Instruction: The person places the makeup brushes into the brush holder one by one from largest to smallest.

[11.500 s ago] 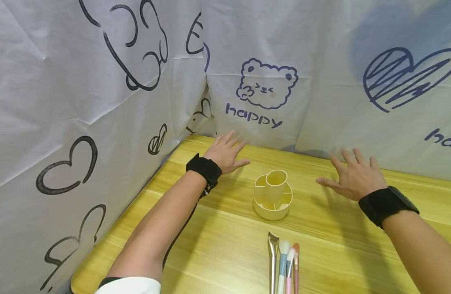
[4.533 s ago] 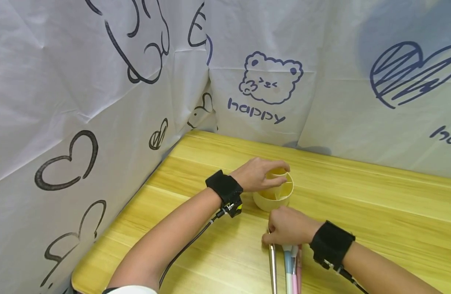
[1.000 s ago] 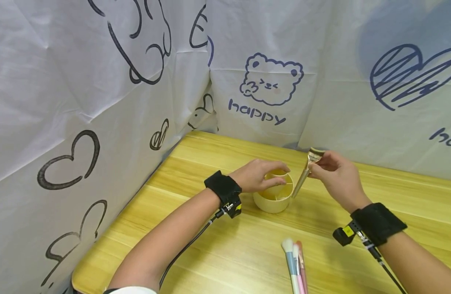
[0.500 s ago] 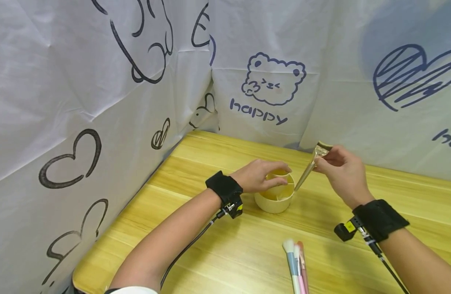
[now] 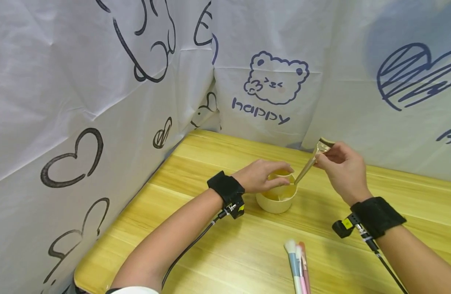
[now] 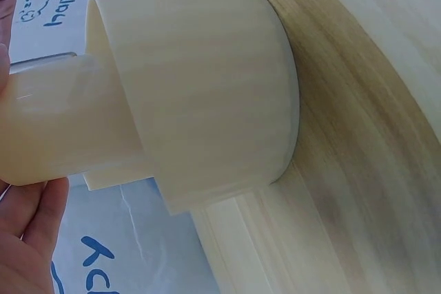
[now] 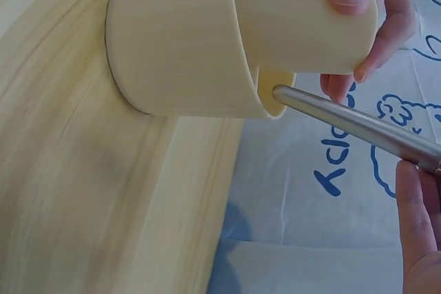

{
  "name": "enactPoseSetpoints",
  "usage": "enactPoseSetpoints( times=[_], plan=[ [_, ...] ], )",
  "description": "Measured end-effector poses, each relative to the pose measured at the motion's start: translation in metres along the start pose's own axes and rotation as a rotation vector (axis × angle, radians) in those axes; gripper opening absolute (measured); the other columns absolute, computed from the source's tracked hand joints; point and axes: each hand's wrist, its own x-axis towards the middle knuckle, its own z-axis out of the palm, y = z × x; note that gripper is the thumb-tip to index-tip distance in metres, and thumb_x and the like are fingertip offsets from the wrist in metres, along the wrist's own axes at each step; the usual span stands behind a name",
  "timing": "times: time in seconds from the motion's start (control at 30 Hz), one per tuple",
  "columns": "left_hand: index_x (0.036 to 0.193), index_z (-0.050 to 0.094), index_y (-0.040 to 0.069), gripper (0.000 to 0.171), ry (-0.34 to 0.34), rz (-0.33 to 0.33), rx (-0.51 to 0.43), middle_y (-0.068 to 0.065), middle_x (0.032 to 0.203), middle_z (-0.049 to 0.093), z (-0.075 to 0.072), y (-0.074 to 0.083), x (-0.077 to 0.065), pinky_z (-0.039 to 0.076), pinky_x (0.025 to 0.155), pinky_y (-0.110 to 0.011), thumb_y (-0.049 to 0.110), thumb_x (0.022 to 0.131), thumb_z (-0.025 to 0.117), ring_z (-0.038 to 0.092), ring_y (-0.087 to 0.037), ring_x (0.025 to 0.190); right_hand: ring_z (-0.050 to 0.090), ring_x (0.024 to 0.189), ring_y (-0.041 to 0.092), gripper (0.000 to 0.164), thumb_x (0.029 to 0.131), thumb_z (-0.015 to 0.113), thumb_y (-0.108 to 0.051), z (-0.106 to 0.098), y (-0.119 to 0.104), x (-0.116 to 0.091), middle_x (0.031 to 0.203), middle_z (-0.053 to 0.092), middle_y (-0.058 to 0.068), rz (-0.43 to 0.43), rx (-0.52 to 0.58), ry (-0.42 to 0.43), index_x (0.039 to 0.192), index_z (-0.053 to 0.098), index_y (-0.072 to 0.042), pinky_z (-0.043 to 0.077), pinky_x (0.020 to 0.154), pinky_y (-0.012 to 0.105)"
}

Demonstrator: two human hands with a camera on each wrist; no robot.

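Note:
A cream round organizer point(image 5: 275, 204) with a tall central tube point(image 6: 62, 122) and divided outer compartments stands upright on the table. My left hand point(image 5: 260, 175) grips the top of that tube, thumb on the near side and fingers beyond. My right hand point(image 5: 346, 171) pinches a makeup brush point(image 5: 307, 168) just below its flat, dark-bristled head, bristles up. The brush's metallic handle slants down toward the organizer. In the right wrist view the handle end point(image 7: 282, 93) is at the mouth of an outer compartment, beside the tube; whether it touches the rim I cannot tell.
Three more makeup brushes lie together on the wooden table point(image 5: 210, 253) nearer me: a blue-and-white one point(image 5: 293, 265), a pink one point(image 5: 301, 271) and a reddish one point(image 5: 305, 261). White sheets with drawings point(image 5: 277, 81) hang behind and at the left.
Both hands were spread apart at first. My left hand took hold of the tube; my right lifted the metallic brush off the table. Lately its handle end rose from beside the organizer to its rim.

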Motion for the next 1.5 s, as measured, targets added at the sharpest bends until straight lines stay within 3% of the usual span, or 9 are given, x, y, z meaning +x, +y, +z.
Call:
enactPoseSetpoints(
  times=[0.3,0.6,0.87,1.1,1.33,1.5],
  plan=[
    [0.139,0.06,0.018,0.039,0.001,-0.004,0.001,0.0,0.135,0.072,0.001,0.0,0.001,0.055,0.09,-0.021,0.036,0.105,0.061,0.064,-0.01,0.089,0.068,0.085,-0.005,0.013,0.1,0.068,-0.015,0.004,0.001,0.002,0.092,0.066,-0.022,-0.029,0.017,0.044,0.109,0.064,-0.007,0.06,0.079,0.013],
    [0.138,0.06,0.018,0.038,0.004,-0.001,-0.015,-0.001,0.132,0.073,0.002,-0.001,0.001,0.049,0.076,-0.018,0.036,0.105,0.061,0.06,-0.011,0.077,0.067,0.084,-0.007,0.024,0.098,0.07,-0.011,0.012,0.004,0.001,0.093,0.066,-0.023,-0.066,0.008,0.051,0.114,0.063,0.004,0.059,0.077,0.01],
    [0.139,0.06,0.02,0.038,0.006,0.001,-0.02,0.0,0.133,0.073,0.002,0.0,0.002,0.045,0.071,-0.016,0.037,0.105,0.061,0.051,-0.009,0.066,0.064,0.085,-0.012,0.025,0.099,0.069,-0.016,0.019,0.009,-0.002,0.092,0.062,-0.024,-0.059,-0.061,0.042,0.112,0.063,0.004,0.055,0.078,0.005],
    [0.139,0.06,0.019,0.038,0.008,0.01,-0.018,0.0,0.132,0.073,0.003,-0.001,0.003,0.044,0.07,-0.016,0.036,0.105,0.062,0.051,-0.009,0.066,0.063,0.085,-0.015,0.026,0.099,0.07,-0.022,0.024,0.015,-0.004,0.091,0.062,-0.027,-0.044,-0.112,0.032,0.112,0.067,0.0,0.052,0.078,0.003],
    [0.138,0.06,0.018,0.038,0.006,0.01,-0.021,-0.001,0.132,0.073,0.002,0.0,0.002,0.045,0.07,-0.016,0.036,0.105,0.061,0.052,-0.01,0.067,0.064,0.084,-0.014,0.024,0.099,0.069,-0.021,0.028,0.022,-0.008,0.093,0.065,-0.02,-0.047,-0.094,0.014,0.111,0.068,0.0,0.054,0.078,0.005],
    [0.138,0.061,0.016,0.039,0.016,0.018,-0.024,-0.002,0.132,0.073,0.001,-0.001,0.001,0.046,0.073,-0.016,0.035,0.105,0.062,0.052,-0.01,0.067,0.062,0.084,-0.015,0.024,0.099,0.07,-0.024,0.031,0.027,-0.013,0.092,0.064,-0.021,-0.023,-0.144,0.01,0.109,0.068,-0.002,0.05,0.079,0.003]
  ],
)
